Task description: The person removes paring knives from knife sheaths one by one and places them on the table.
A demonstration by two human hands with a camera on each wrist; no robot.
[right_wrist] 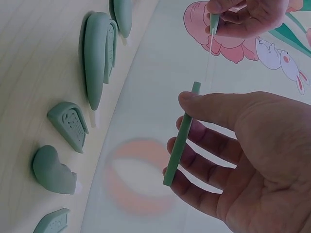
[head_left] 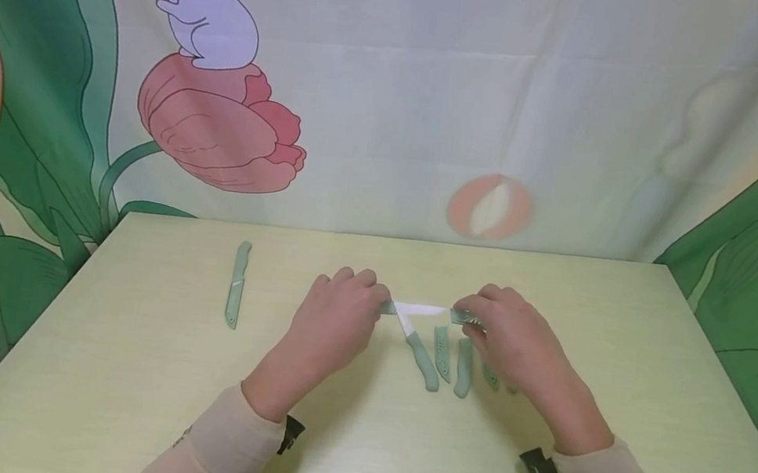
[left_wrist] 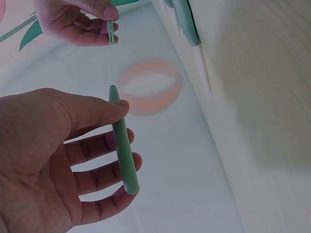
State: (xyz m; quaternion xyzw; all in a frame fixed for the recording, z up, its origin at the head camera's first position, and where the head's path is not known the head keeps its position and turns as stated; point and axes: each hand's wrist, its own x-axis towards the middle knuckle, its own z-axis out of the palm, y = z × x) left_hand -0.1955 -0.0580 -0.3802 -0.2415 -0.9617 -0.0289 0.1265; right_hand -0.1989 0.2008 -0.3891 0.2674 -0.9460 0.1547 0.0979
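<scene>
My left hand grips a small paring knife by its green handle, between thumb and fingers. Its white blade points right, toward my right hand. There, thumb and fingertips pinch a green knife sheath with slots in its side. The blade tip is close to the sheath's near end; whether they touch I cannot tell. Below the hands on the table lie a second knife with a bare white blade, a loose sheath and another green handle. My right hand partly hides a further sheath.
A knife in its sheath lies apart at the left of the pale wooden table. Behind the table's far edge hangs a printed cloth with flowers and a white rabbit. Black wrist straps show at both cuffs.
</scene>
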